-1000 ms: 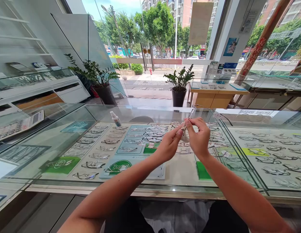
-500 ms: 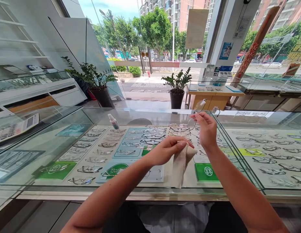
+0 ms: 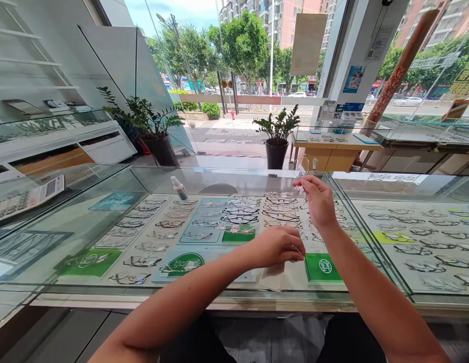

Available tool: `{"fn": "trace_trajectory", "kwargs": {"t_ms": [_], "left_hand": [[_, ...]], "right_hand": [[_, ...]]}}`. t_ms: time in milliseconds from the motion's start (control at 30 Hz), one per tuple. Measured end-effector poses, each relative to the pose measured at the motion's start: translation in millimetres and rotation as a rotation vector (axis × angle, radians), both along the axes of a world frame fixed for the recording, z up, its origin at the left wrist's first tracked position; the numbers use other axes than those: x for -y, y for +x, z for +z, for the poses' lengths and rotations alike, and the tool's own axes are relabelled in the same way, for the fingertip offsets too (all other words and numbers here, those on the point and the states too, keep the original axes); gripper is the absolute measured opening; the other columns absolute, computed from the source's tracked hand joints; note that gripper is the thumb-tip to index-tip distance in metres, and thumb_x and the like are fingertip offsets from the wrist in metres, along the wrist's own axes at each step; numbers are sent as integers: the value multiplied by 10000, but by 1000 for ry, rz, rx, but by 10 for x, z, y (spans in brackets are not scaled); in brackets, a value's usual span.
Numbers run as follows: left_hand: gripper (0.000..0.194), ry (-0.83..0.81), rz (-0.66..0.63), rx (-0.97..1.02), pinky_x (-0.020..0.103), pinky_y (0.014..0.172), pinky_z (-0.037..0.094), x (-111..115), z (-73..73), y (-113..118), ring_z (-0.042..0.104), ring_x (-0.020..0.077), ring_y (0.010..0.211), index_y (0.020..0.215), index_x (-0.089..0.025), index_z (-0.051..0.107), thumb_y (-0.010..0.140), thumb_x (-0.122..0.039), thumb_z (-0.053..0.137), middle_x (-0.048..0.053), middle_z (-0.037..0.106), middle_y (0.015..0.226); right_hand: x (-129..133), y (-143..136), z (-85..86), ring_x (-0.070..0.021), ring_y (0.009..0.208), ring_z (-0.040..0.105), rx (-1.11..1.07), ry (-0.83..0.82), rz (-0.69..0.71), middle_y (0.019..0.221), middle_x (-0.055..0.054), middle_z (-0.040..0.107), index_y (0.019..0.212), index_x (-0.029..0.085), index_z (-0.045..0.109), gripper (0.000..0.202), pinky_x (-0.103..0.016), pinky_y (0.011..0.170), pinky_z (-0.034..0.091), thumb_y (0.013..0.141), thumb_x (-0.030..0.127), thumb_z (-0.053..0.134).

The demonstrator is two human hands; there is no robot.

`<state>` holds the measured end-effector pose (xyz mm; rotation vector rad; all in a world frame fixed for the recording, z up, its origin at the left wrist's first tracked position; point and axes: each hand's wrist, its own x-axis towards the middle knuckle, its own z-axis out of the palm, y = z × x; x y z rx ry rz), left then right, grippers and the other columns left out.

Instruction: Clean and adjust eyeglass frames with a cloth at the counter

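In the head view my right hand (image 3: 320, 200) is raised over the glass counter. Its fingertips pinch a pair of thin-framed eyeglasses (image 3: 307, 167), and a small pale tag shows on the frame. Lower down and to the left, my left hand (image 3: 280, 246) is closed with curled fingers, palm down, at the beige cleaning cloth (image 3: 272, 280). The cloth hangs or lies below the hand near the counter's front edge; part of it is hidden under the fingers.
Rows of eyeglass frames (image 3: 240, 210) fill the glass display counter (image 3: 234, 176). A spray bottle (image 3: 179, 188) stands on its top at left, and a calculator (image 3: 38, 196) lies farther left. Potted plants (image 3: 276, 136) and a wooden table (image 3: 334, 151) are beyond.
My left hand has come down with the cloth and turned palm down, fingers more curled. In my right hand the eyeglasses have turned and shifted slightly left.
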<state>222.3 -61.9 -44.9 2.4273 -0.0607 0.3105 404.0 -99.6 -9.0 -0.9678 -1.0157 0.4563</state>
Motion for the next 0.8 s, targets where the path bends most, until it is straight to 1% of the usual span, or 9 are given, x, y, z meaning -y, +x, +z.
{"fn": "trace_trajectory", "kwargs": {"t_ms": [167,367,433,500,567,600,633,700,800], "left_hand": [[116,85,-60,-121,264,719,435,108,-124,12,691,167,817,1027,-235,826,957,-327,824,25,746,910],[292,-29,-154,-104,265,658,438,150,2,-56,659,137,665,997,-221,801,1014,-503,730,20,763,788],[348,-35,-55,39,279,681,462,100,68,-83,647,145,676,930,-206,778,1070,-492,636,33,735,769],[344,30,255,352,317,776,511,-6,119,-113,676,185,810,973,-203,752,1117,-426,532,67,731,876],[246,150,607,761,404,963,542,-156,166,-148,685,252,1087,1202,-209,707,1095,-370,556,124,718,1148],[352,237,687,923,458,1056,530,-237,198,-167,652,291,1230,1349,-211,646,1041,-380,653,154,679,1304],[565,328,691,1002,502,1132,503,-314,241,-186,605,327,1348,1465,-219,570,967,-405,760,176,626,1431],[868,439,625,962,542,1228,451,-438,375,-220,536,361,1479,1595,-256,445,863,-432,878,184,549,1578],[940,407,532,805,566,1290,401,-512,698,-241,489,383,1550,1606,-279,459,814,-463,929,172,531,1639]], "right_hand": [[-7,-19,-34,-226,937,676,7,-28,22,912,-33,793,845,273,782,184,-380,858,513,934,420,715],[7,-46,-22,-228,940,681,33,-24,61,902,-25,787,833,277,784,185,-391,894,511,939,409,709],[27,-38,-3,-225,940,688,33,-16,98,892,-20,783,825,275,783,179,-390,904,510,945,382,704],[53,-14,23,-218,927,688,56,-26,170,871,-15,773,811,272,780,192,-389,916,505,957,358,692],[80,20,65,-216,905,685,106,-74,272,850,-15,764,801,264,781,208,-393,920,502,963,351,683],[91,36,97,-217,894,682,136,-109,320,845,-19,762,799,260,783,214,-396,913,502,961,353,680],[101,51,138,-218,883,677,161,-143,359,839,-23,761,793,254,784,220,-397,901,502,956,357,677],[114,71,261,-219,863,665,196,-198,419,824,-31,758,770,246,780,233,-401,880,502,940,360,669],[132,84,556,-228,837,658,233,-258,507,798,-36,750,728,248,764,225,-416,853,513,903,357,675]]}}
